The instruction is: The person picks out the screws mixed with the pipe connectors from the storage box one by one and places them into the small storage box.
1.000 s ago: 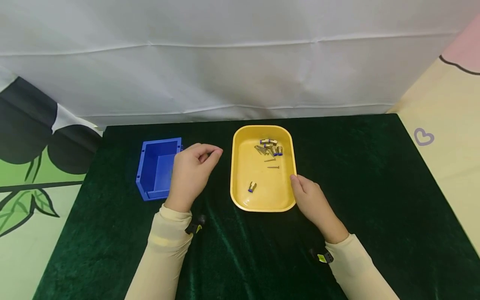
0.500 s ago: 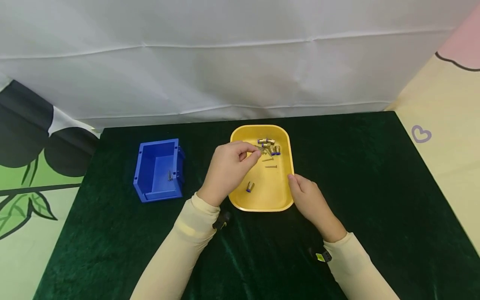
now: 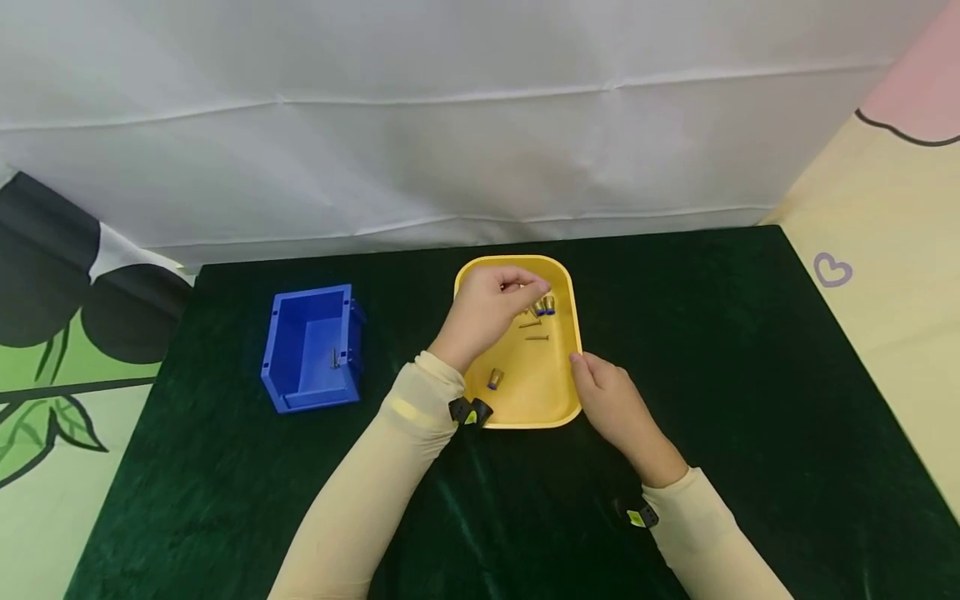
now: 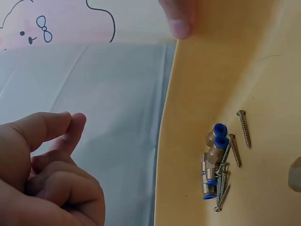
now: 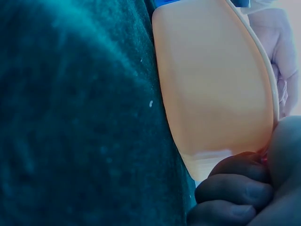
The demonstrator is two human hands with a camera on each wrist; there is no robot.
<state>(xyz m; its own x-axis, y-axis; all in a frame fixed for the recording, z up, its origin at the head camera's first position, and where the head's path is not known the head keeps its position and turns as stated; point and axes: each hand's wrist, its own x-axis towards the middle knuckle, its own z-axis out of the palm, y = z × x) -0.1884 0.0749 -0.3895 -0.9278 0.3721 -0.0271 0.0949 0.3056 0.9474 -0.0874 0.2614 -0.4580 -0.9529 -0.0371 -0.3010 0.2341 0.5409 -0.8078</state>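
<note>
My left hand (image 3: 483, 312) hovers over the far part of the yellow tray (image 3: 536, 400), thumb and forefinger tips together, other fingers curled. In the left wrist view nothing shows between those tips. Beneath it, partly hidden in the head view, lies a cluster of brass push-in fittings (image 4: 216, 150) with blue collars, mixed with several screws (image 4: 243, 129). A lone fitting (image 3: 495, 379) lies in the near left of the tray. My right hand (image 3: 615, 408) grips the tray's right rim, thumb on top; the right wrist view shows its fingers curled against the outside wall.
A blue plastic bin (image 3: 307, 350) stands left of the tray, with small screws (image 3: 334, 358) at its right wall. Dark green cloth (image 3: 720, 358) covers the table, and a white curtain (image 3: 420, 167) hangs behind its far edge.
My left hand has moved right from beside the blue bin to over the tray's far part, uncovering the screws in the bin. My right hand keeps its grip on the rim.
</note>
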